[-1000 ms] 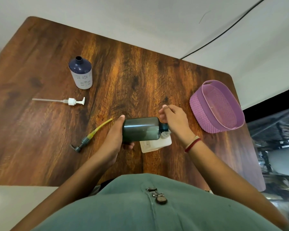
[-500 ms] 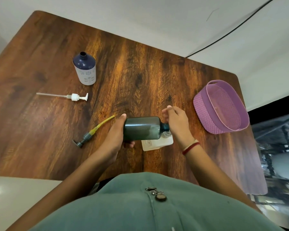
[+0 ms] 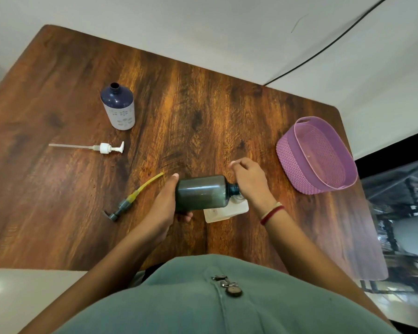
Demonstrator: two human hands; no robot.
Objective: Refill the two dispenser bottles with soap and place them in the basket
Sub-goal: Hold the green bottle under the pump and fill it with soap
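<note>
The person wears a sage-green top (image 3: 179,302) with a stitched seam running down the front and a small dark metal clasp (image 3: 228,285) fixed on it. Both forearms are bare. Round the right wrist sit two thin thread bands (image 3: 272,211), one red, one cream.

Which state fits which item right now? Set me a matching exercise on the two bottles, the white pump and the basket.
Things:
1. dark green bottle
2. blue and white bottle
3. white pump
4. purple basket

States:
A. stands upright with its neck open
B. lies flat on the table
C. tipped on its side, gripped by the left hand
D. sits near the table's right edge with nothing in it

Pairs: 1-C, 2-A, 3-B, 4-D
</note>
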